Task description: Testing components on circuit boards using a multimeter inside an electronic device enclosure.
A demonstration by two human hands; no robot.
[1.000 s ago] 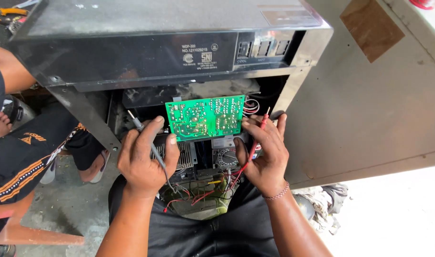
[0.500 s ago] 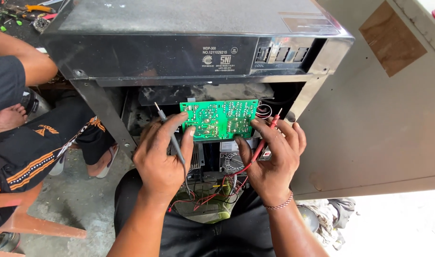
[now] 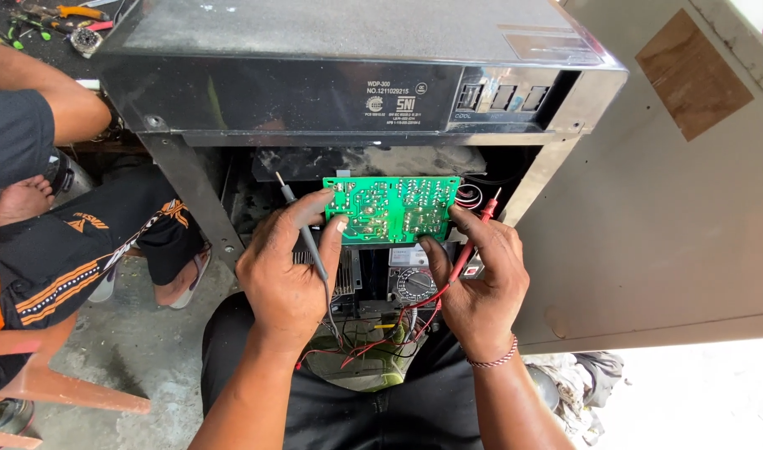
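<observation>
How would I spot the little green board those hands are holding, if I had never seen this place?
Find the big black appliance with its lower front open. In that opening, the left hand and right hand hold up a flat rectangular circuit board by its two ends. It is the only bright green thing there, patterned with pale solder tracks.

A green circuit board (image 3: 392, 208), a red probe (image 3: 473, 242), a black probe (image 3: 302, 233), orange-striped black shorts (image 3: 73, 258).

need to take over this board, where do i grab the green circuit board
By its short side edges, one from the left, one from the right, as the left hand and right hand do: the green board faces you solder side out, so keep fingers off the face.
</observation>
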